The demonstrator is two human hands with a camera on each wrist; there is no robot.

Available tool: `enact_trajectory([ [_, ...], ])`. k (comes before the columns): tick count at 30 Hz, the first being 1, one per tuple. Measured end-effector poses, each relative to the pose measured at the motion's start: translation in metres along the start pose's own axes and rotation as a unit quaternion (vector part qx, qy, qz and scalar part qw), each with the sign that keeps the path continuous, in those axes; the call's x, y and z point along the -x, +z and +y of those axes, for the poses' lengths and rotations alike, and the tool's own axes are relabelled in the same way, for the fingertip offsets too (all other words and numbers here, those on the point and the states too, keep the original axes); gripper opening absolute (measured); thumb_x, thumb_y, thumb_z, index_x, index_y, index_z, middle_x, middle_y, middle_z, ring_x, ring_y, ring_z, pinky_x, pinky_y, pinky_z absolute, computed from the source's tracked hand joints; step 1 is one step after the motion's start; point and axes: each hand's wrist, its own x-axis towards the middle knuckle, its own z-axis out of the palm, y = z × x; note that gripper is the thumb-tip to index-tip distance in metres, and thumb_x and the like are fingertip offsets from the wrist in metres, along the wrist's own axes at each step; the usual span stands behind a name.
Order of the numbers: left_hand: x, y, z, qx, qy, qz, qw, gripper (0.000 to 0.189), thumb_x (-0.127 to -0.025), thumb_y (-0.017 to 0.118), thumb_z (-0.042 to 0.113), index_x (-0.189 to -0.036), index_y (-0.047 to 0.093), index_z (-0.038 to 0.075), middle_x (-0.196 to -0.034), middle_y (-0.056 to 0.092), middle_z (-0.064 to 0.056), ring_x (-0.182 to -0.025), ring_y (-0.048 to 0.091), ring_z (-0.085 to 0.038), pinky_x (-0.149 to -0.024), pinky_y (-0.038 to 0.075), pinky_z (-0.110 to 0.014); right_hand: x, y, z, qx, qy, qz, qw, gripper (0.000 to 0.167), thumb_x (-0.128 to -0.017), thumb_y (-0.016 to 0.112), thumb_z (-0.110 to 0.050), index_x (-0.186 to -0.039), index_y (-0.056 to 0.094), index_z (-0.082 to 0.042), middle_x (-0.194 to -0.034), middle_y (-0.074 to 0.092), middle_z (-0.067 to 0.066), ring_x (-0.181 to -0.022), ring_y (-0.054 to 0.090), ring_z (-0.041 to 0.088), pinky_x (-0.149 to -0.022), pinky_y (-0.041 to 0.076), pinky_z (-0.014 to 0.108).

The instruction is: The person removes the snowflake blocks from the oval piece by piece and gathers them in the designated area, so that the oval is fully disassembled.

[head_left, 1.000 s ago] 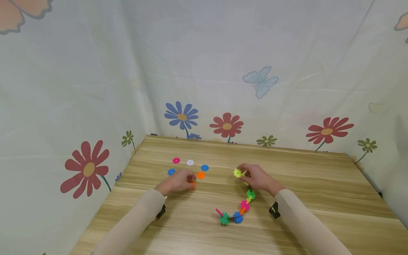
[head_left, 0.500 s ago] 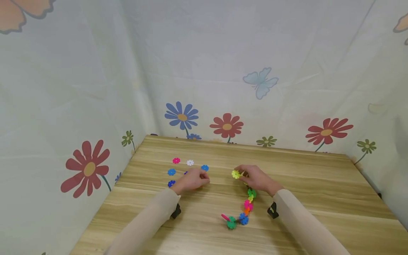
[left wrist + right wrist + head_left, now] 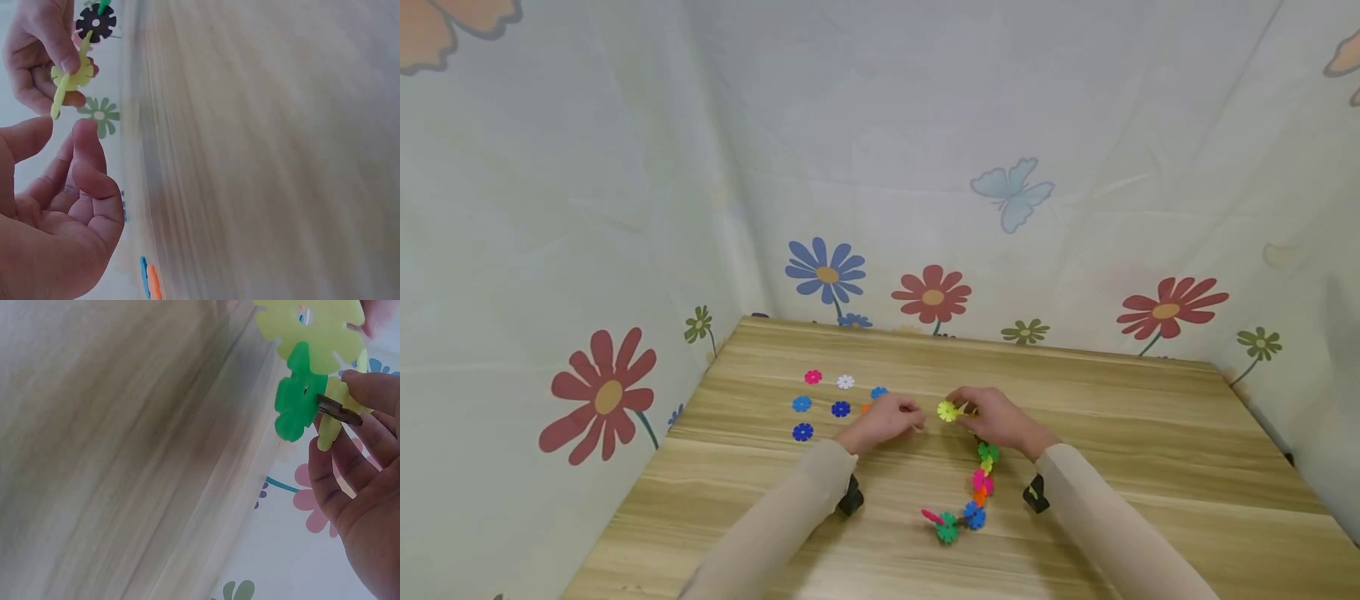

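Note:
My right hand (image 3: 996, 417) pinches a yellow notched plastic disc (image 3: 79, 75) between thumb and fingers. This disc belongs to a chain of interlocking discs. Another yellow disc (image 3: 947, 411) sticks out at the chain's end, edge-on in the left wrist view. Past the grip come a dark brown disc (image 3: 95, 23) and a green disc (image 3: 302, 394). From there the chain hangs toward the table's front, down to a blue disc (image 3: 975, 515), a dark green disc (image 3: 947, 527) and a pink disc (image 3: 931, 517). My left hand (image 3: 69, 219) is just short of the yellow end, thumb and forefinger apart, holding nothing.
Loose discs lie on the wooden table (image 3: 1112, 417) left of the hands: pink (image 3: 813, 377), white (image 3: 846, 382), several blue ones (image 3: 802, 432), and an orange one (image 3: 867, 408) partly behind the left hand. Flower-printed cloth (image 3: 1075, 125) stands behind and to the left.
My left hand has moved right from the loose discs toward the chain's yellow end, uncovering blue discs. The right hand has shifted slightly left with the chain, whose lower end has swung slightly right.

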Motion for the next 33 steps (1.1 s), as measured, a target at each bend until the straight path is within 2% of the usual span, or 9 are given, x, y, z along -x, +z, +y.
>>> enact_trajectory([
  [5, -0.004, 0.006, 0.004, 0.062, -0.01, -0.002, 0.998, 0.025, -0.097, 0.055, 0.02, -0.104, 0.066, -0.001, -0.093, 0.067, -0.012, -0.085, 0.063, -0.029, -0.078, 0.052, -0.037, -0.002, 0.001, -0.001, 0.006, 0.004, -0.005, 1.0, 0.028, -0.087, 0.068, -0.008, -0.115, 0.062, -0.01, -0.107, 0.066, 0.003, -0.089, 0.061, 0.018, -0.078, 0.051, 0.035],
  [9, -0.007, 0.011, 0.006, 0.086, -0.007, 0.001, 0.9963, 0.024, -0.096, 0.056, 0.02, -0.102, 0.066, -0.001, -0.093, 0.067, -0.013, -0.087, 0.063, -0.032, -0.079, 0.052, -0.038, -0.003, 0.002, -0.003, 0.006, -0.001, -0.004, 1.0, 0.027, -0.087, 0.068, -0.008, -0.114, 0.063, -0.011, -0.106, 0.066, 0.002, -0.089, 0.062, 0.018, -0.078, 0.052, 0.035],
  [16, -0.012, 0.017, 0.003, 0.105, -0.005, 0.013, 0.9943, 0.023, -0.097, 0.054, 0.015, -0.101, 0.066, -0.004, -0.097, 0.066, -0.021, -0.091, 0.061, -0.04, -0.081, 0.051, -0.043, -0.003, 0.001, -0.008, 0.009, -0.015, -0.005, 0.9998, 0.028, -0.087, 0.067, -0.006, -0.114, 0.063, -0.01, -0.107, 0.066, 0.003, -0.089, 0.062, 0.018, -0.079, 0.051, 0.035],
  [19, -0.012, 0.018, 0.004, 0.105, -0.003, 0.013, 0.9943, 0.021, -0.096, 0.055, 0.014, -0.099, 0.067, -0.004, -0.096, 0.066, -0.022, -0.089, 0.061, -0.039, -0.081, 0.051, -0.043, -0.003, 0.001, -0.008, 0.012, -0.019, -0.007, 0.9997, 0.028, -0.087, 0.067, -0.006, -0.115, 0.063, -0.01, -0.107, 0.066, 0.004, -0.09, 0.062, 0.018, -0.079, 0.051, 0.035],
  [23, -0.011, 0.018, 0.004, 0.109, -0.005, 0.012, 0.9939, 0.019, -0.095, 0.057, 0.014, -0.094, 0.067, -0.002, -0.092, 0.066, -0.02, -0.083, 0.061, -0.034, -0.077, 0.052, -0.039, -0.003, 0.001, -0.008, 0.011, -0.018, -0.006, 0.9998, 0.027, -0.087, 0.067, -0.007, -0.114, 0.063, -0.009, -0.106, 0.066, 0.004, -0.089, 0.062, 0.018, -0.079, 0.051, 0.035],
  [33, -0.01, 0.013, -0.001, 0.135, -0.014, 0.022, 0.9905, 0.018, -0.095, 0.057, 0.012, -0.098, 0.065, -0.004, -0.09, 0.066, -0.015, -0.087, 0.063, -0.033, -0.078, 0.053, -0.038, 0.001, 0.001, -0.006, 0.005, 0.011, -0.024, 0.9996, 0.029, -0.086, 0.07, -0.011, -0.114, 0.062, -0.007, -0.11, 0.064, 0.005, -0.092, 0.059, 0.02, -0.082, 0.05, 0.04],
])
